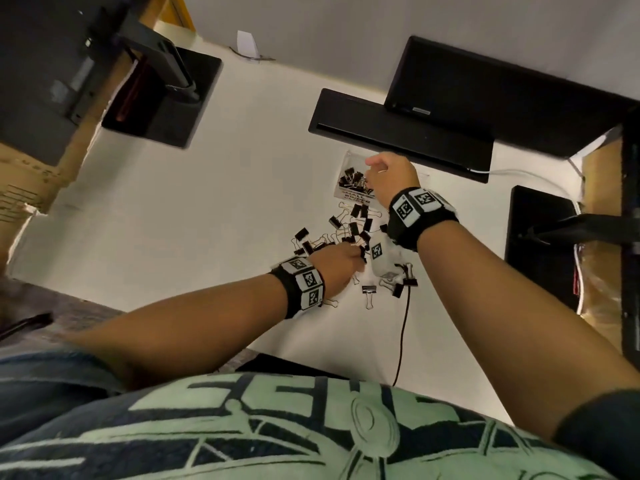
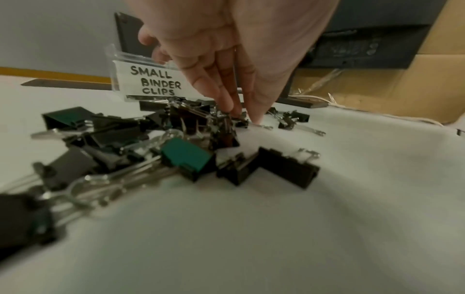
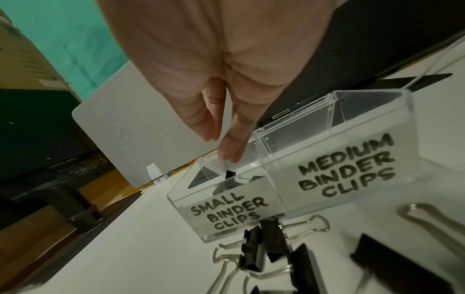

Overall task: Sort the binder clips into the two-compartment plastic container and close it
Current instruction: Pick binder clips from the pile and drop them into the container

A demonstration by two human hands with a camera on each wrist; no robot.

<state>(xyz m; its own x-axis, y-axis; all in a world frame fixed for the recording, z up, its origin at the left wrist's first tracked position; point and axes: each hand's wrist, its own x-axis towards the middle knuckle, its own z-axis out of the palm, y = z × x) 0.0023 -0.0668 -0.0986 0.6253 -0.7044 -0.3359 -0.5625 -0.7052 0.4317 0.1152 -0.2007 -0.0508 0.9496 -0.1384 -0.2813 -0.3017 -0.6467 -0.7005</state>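
Nearest the person, the left hand (image 1: 337, 263) reaches down into a loose heap of black binder clips (image 1: 349, 233) scattered on the white surface (image 1: 207, 216). In the left wrist view its fingertips (image 2: 227, 103) are drawn together with the thumb, pinching at one small clip in the pile (image 2: 226, 119); whether the clip is lifted cannot be told. A few more clips lie apart on the near side of the heap, beside a thin black cable (image 1: 403, 327).

Just beyond the heap stands the clear two-compartment container (image 3: 289, 179), open at the top, with one side labelled SMALL BINDER CLIPS and the other MEDIUM BINDER CLIPS. The right hand (image 1: 391, 178) hovers over the small side, fingers (image 3: 231, 147) pointing down and close together at its rim; a dark clip shows just under them, and whether they grip it cannot be told. Small black clips already lie in that compartment.

Farther back sits a black monitor base (image 1: 398, 133).
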